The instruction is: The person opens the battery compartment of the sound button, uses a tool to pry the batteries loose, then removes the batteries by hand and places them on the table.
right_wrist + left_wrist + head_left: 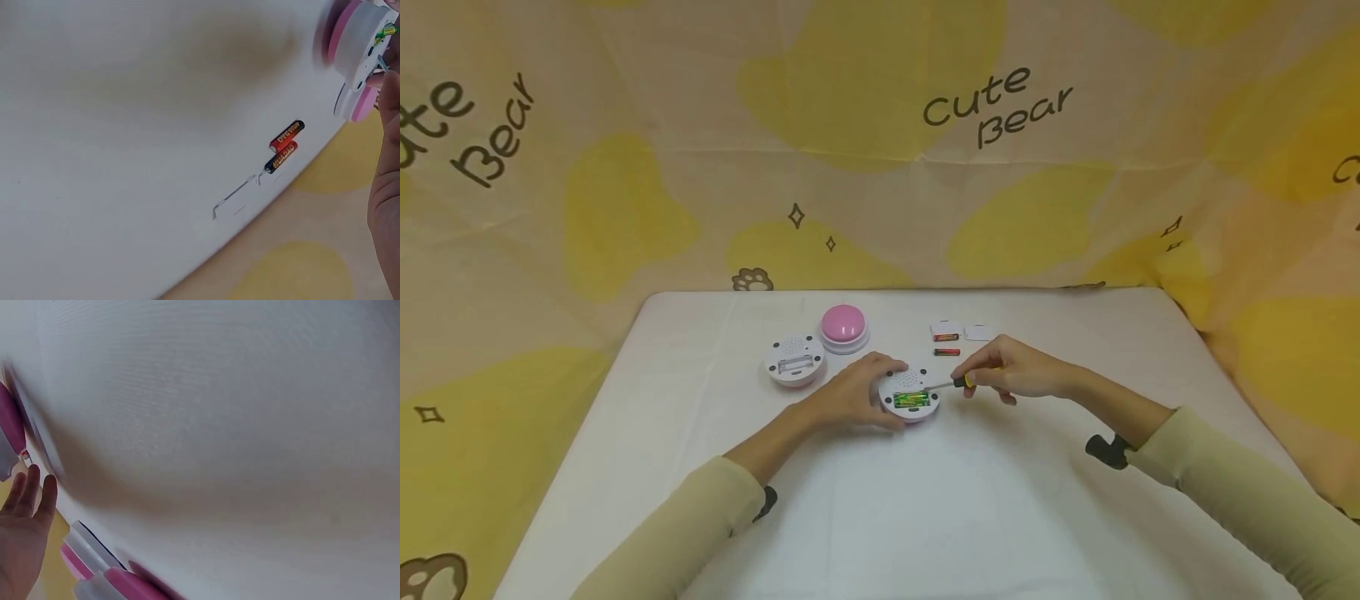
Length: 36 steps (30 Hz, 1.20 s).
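Note:
My left hand (855,393) holds the left side of a round white button device (907,382), thumb near its front edge and fingers at the back. The device lies underside up, its pink part (9,422) downward in the left wrist view. Two green batteries (912,400) sit side by side in its uncovered compartment. From the right, my right hand (1018,367) grips a small screwdriver (960,382) with a yellow and black handle. Its metal shaft (940,386) points left, with the tip right at the compartment's upper right edge.
Behind my left hand lies a second upturned device (793,346) with a bare compartment. Beside it a third stands pink dome (843,322) up. Farther back right are two red and black batteries (287,134) (947,352) and two white covers (977,332). A patterned cloth (865,167) hangs behind the table.

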{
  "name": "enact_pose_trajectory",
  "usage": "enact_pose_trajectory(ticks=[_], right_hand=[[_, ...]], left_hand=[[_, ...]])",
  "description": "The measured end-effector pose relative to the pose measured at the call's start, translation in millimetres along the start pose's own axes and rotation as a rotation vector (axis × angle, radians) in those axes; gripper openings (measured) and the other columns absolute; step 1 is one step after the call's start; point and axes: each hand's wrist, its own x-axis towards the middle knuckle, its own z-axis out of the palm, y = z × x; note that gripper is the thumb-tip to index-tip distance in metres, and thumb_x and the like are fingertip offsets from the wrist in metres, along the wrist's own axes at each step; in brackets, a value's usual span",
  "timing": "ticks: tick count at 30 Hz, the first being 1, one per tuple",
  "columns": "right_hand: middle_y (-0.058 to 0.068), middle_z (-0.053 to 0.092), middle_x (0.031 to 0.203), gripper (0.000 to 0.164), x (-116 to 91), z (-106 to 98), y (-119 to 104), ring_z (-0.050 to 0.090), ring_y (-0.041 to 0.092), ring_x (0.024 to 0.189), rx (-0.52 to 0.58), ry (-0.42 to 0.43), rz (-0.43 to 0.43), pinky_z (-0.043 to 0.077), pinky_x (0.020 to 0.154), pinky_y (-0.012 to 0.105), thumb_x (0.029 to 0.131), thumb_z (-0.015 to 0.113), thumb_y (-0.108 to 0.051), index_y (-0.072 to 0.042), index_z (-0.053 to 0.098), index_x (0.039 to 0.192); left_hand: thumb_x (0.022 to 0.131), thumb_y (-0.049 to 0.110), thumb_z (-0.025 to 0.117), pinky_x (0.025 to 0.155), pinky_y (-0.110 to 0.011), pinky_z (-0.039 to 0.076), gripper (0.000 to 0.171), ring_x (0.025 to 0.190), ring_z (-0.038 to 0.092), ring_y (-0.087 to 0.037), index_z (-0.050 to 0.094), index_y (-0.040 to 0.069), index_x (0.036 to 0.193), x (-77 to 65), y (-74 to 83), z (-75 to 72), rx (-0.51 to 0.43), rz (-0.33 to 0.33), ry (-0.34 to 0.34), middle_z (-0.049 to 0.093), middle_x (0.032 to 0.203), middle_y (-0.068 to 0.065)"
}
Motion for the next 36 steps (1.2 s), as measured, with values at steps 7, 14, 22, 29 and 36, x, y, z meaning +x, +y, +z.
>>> enact_pose_trajectory(ticks=[7,14,22,29,36], right_hand=[[0.009,0.067,0.084,0.025,1.6,-3.8,-1.1,0.036,0.013,0.04,-0.05,-0.032,-0.017,0.036,0.04,0.021,0.094,0.048,-0.005,0.001,0.063,0.113],[0.008,0.067,0.082,0.025,2.4,-5.3,-3.0,0.037,0.013,0.04,-0.079,-0.03,0.011,0.034,0.039,0.02,0.093,0.048,-0.005,-0.001,0.065,0.111],[0.007,0.067,0.081,0.024,2.0,-2.9,-6.6,0.037,0.012,0.039,-0.097,-0.038,0.016,0.033,0.039,0.02,0.093,0.05,-0.006,0.0,0.064,0.112],[0.004,0.067,0.081,0.025,3.7,-1.4,-9.5,0.036,0.011,0.039,-0.134,-0.046,0.026,0.033,0.038,0.019,0.093,0.05,-0.006,-0.001,0.065,0.111],[0.011,0.067,0.084,0.024,4.5,-1.4,-9.9,0.031,0.011,0.04,-0.128,-0.049,0.051,0.028,0.038,0.018,0.092,0.051,-0.006,-0.003,0.066,0.111]], left_hand=[[0.063,0.046,0.082,0.097,-0.031,0.038,0.084,0.111,0.044,-0.007,0.045,0.02,0.135,0.6,3.7,0.8,-0.038,-0.026,-0.001,0.048,0.129,0.006],[0.064,0.044,0.082,0.099,-0.033,0.036,0.085,0.115,0.044,-0.01,0.044,0.02,0.136,3.7,3.0,-0.1,-0.059,-0.004,-0.02,0.047,0.131,0.004],[0.063,0.04,0.083,0.103,-0.029,0.031,0.088,0.122,0.041,-0.009,0.043,0.015,0.137,6.2,3.5,2.2,-0.112,-0.001,-0.034,0.046,0.136,0.004],[0.064,0.041,0.082,0.103,-0.03,0.032,0.088,0.121,0.042,-0.01,0.042,0.013,0.138,7.5,5.0,3.0,-0.12,0.018,-0.03,0.046,0.136,0.002],[0.064,0.041,0.082,0.102,-0.031,0.032,0.089,0.119,0.043,-0.011,0.042,0.011,0.138,8.6,1.8,6.9,-0.167,0.048,-0.02,0.046,0.134,0.0]])
